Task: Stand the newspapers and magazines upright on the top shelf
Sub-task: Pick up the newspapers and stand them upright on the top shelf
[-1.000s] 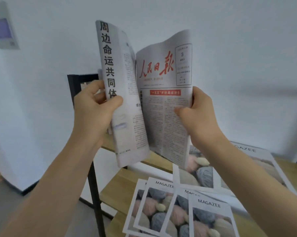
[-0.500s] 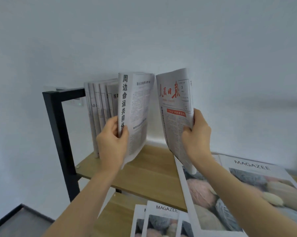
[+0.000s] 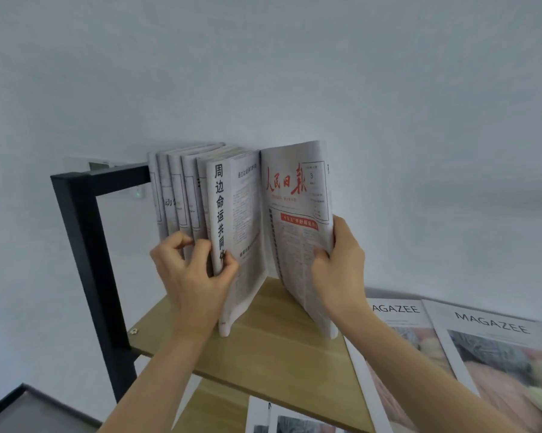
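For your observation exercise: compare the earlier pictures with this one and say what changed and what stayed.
Both newspapers came down from mid-air onto the top shelf, beside the upright row. The left hand keeps its grip on the black-headline newspaper, the right hand on the red-masthead newspaper. The magazines stayed lying flat.

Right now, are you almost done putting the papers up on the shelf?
About halfway. Done: a row of newspapers stands upright by the black frame. In hand: the left hand and right hand each grip a newspaper standing on the top shelf. Left: the magazines lying flat there, and more below.
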Demonstrator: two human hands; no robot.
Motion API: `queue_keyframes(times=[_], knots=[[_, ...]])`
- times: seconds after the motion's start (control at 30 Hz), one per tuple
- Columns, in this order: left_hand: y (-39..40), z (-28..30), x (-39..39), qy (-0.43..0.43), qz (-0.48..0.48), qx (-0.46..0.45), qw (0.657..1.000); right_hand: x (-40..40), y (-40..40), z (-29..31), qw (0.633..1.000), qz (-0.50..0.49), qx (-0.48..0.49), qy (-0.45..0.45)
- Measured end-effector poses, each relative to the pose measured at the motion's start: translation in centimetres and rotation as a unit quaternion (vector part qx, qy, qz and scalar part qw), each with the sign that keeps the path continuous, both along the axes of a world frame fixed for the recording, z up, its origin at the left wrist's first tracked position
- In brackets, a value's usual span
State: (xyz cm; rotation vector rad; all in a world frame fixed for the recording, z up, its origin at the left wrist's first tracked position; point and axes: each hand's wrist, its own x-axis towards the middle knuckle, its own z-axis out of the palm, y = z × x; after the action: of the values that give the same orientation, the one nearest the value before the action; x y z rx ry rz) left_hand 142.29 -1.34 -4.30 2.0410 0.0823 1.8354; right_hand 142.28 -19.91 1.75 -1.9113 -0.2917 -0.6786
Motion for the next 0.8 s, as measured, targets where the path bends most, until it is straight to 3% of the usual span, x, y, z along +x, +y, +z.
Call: queue_keyframes(times=[0.27,0.37,0.63,0.8], knots=[[-1.3,-0.3,2.8,0.015,0.084,0.014,0.996,0.4,0.7,-0.1,1.000,0.010,0.006,0.005],[-0.7,1.0,2.5,0.014,0.096,0.065,0.993,0.5,0.7,-0.2,1.000,0.012,0.012,0.004],[2.2,9.6,3.0,0.039,0.069,0.180,0.980,0.5,2.0,-0.3,0.998,0.018,0.060,0.021],[2.9,13.2,3.1,0.046,-0.014,0.152,0.987,0.0,5.4,-0.8,0.996,0.039,0.067,0.036]])
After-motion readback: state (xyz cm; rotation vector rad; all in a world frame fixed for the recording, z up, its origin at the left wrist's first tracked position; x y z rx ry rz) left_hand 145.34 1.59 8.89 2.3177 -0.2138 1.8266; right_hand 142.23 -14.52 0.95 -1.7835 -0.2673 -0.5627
